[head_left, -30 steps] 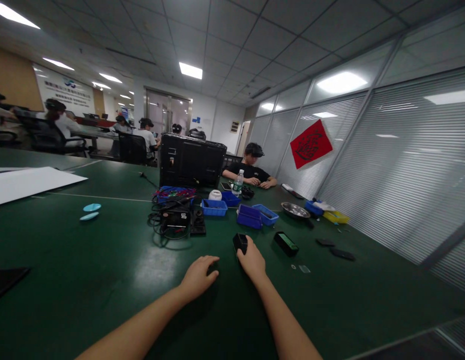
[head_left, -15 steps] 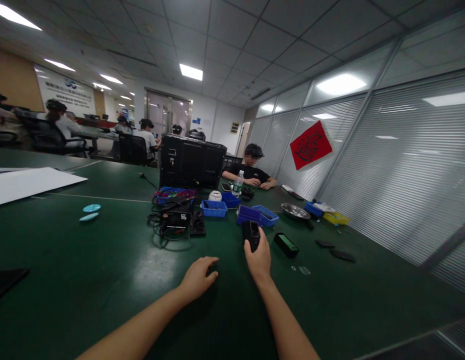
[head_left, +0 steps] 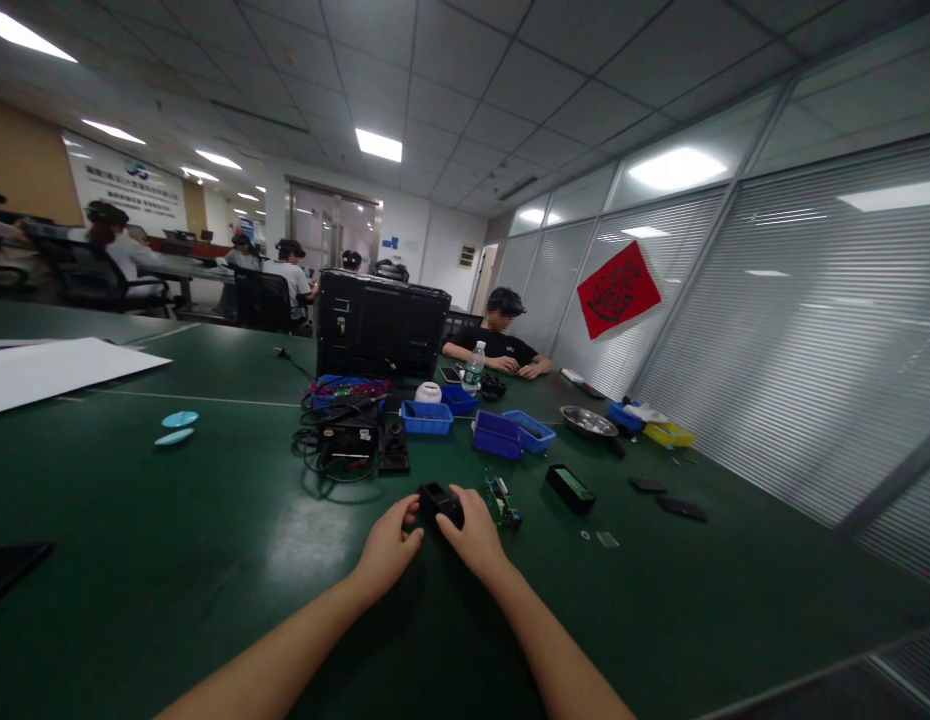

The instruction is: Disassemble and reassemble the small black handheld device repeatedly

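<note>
My right hand (head_left: 476,535) is closed on a black plastic case (head_left: 440,503), gripping its right side just above the green table. Close to the case's left edge is my left hand (head_left: 390,550), fingers curved and thumb apart; I cannot tell whether its fingertips touch the case. A green circuit board (head_left: 501,502) with parts on it lies just right of my right hand. Farther right is a second black case (head_left: 570,488) with a green panel on top. A small clear plate (head_left: 607,539) and a white ring (head_left: 585,535) lie nearer to me.
Blue bins (head_left: 497,436) stand beyond my hands. Left of them lie tangled black cables around a black device (head_left: 346,440). A metal bowl (head_left: 589,421) and flat black pieces (head_left: 682,508) are at the right. Across the table sits a person (head_left: 502,340) behind a bottle (head_left: 474,368).
My right hand has brought the black case left and toward me, beside my left hand. The circuit board now shows on the table where the case and hand were.
</note>
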`<state>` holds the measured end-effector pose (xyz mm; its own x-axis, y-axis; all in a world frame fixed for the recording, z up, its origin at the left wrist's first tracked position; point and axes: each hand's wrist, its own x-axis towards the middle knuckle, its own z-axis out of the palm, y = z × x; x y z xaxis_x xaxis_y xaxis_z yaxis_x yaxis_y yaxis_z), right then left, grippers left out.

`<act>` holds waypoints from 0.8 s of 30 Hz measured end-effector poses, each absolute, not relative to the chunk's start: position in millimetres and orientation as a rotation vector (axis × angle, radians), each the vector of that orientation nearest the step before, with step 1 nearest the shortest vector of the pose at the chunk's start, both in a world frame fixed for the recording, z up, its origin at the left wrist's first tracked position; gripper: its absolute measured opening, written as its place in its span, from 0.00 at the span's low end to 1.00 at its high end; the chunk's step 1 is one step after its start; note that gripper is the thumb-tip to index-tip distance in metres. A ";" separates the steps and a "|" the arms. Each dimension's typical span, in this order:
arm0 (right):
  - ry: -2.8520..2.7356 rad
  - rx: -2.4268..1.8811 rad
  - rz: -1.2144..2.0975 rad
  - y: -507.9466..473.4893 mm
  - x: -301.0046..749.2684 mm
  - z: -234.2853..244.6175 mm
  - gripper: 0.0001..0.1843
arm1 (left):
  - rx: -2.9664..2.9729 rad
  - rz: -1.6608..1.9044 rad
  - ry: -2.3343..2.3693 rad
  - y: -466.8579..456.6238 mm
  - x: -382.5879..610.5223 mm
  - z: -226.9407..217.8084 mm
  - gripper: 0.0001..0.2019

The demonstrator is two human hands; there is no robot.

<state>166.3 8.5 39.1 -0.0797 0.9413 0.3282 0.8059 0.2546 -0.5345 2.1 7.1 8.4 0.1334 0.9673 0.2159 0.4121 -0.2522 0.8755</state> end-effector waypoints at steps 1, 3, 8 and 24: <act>-1.945 -1.583 0.243 5.5 165.8 43.1 0.28 | 1.744 1.095 1.334 7.7 2.0 7.9 0.25; -1.997 -1.564 0.192 1.2 165.0 47.7 0.31 | 1.710 1.127 1.333 8.5 2.0 7.6 0.24; -2.030 -1.464 0.276 3.4 163.2 39.3 0.29 | 1.670 1.194 1.324 9.8 1.3 7.8 0.23; -1.904 -1.718 0.170 13.3 176.9 39.8 0.24 | 1.632 1.274 1.407 14.2 -3.6 2.7 0.19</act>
<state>176.9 13.3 39.8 -0.0185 0.9475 0.3192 0.8760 0.1693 -0.4517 -3.6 14.2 2.7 -0.0366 0.9640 0.2635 0.3572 -0.2337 0.9043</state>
